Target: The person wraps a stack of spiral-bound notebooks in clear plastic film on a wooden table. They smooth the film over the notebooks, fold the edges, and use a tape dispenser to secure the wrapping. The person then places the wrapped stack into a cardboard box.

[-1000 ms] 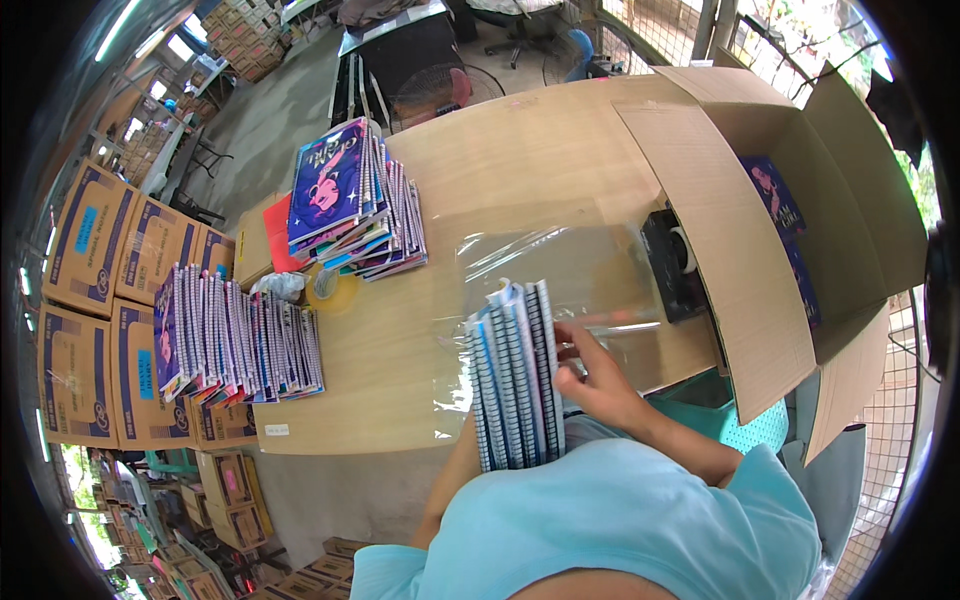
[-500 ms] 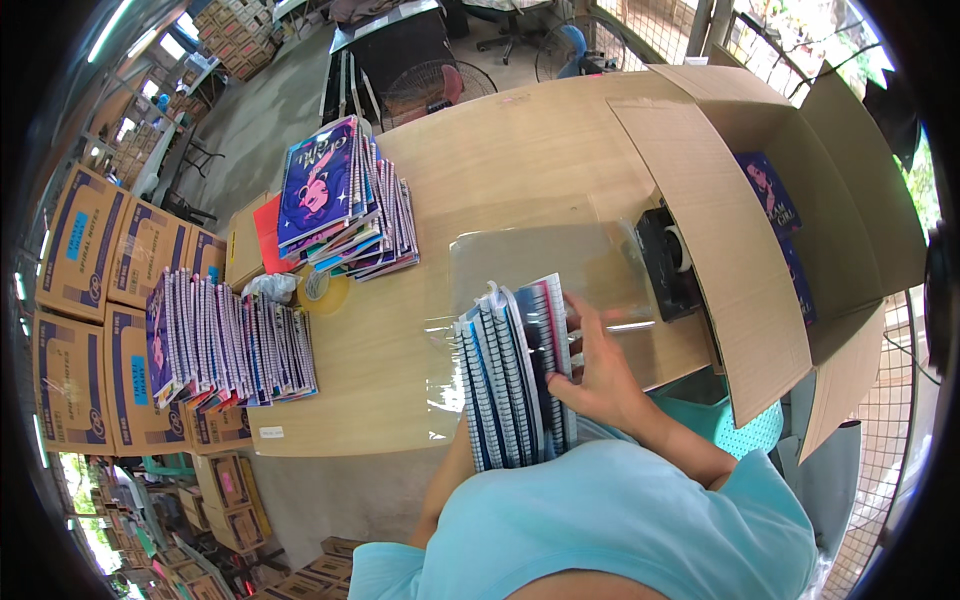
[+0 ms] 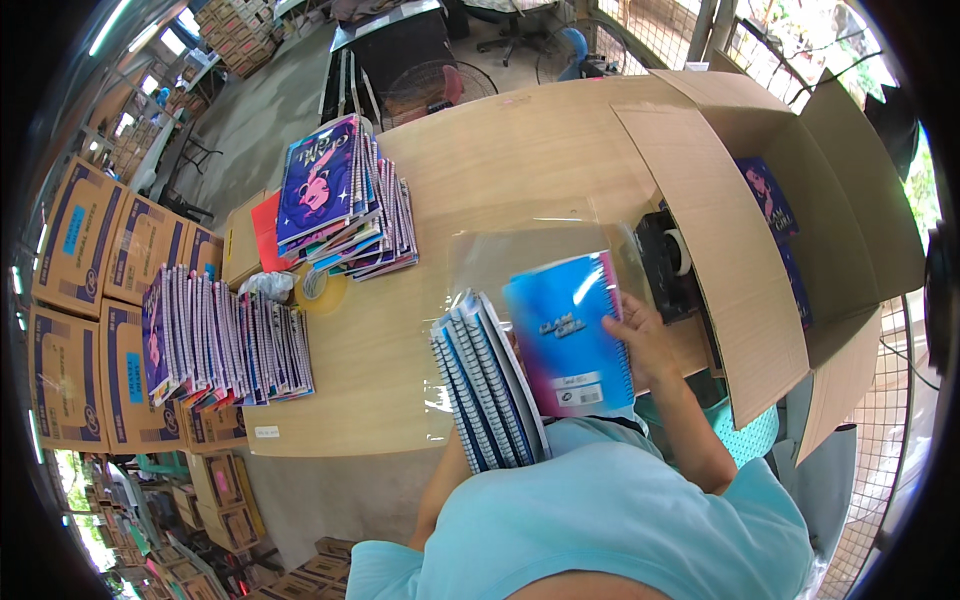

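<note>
Head camera, and the blue notebook [image 3: 565, 345] is the star, right of centre in the frame, cover showing, a pale label low on it! The right hand [image 3: 645, 340] has it pinched by the spiral edge, thumb on the cover, grip closed on it. Just left of it, a bundle of spiral notebooks [image 3: 480, 385] leans, wire spines toward us; the left forearm [image 3: 437, 500] runs up behind that, the left hand is hidden, so its grip I cannot tell. Beyond them, a sheet of clear plastic [image 3: 490, 255] lies glinting on the wooden table [image 3: 380, 400]. Out to the right, a black tape dispenser [image 3: 655, 270] sits beside a big open carton [image 3: 720, 250], purple notebooks [image 3: 767, 198] inside, and a teal basket [image 3: 755, 435] shows below. Swing to the upper left: a stack of notebooks [image 3: 320, 185], purple cover on top, and a tape roll [image 3: 313, 285] near its foot! Below that, a long row of notebooks [image 3: 230, 345], spines up, and at the far left edge, piled brown cartons [image 3: 70, 370]
</note>
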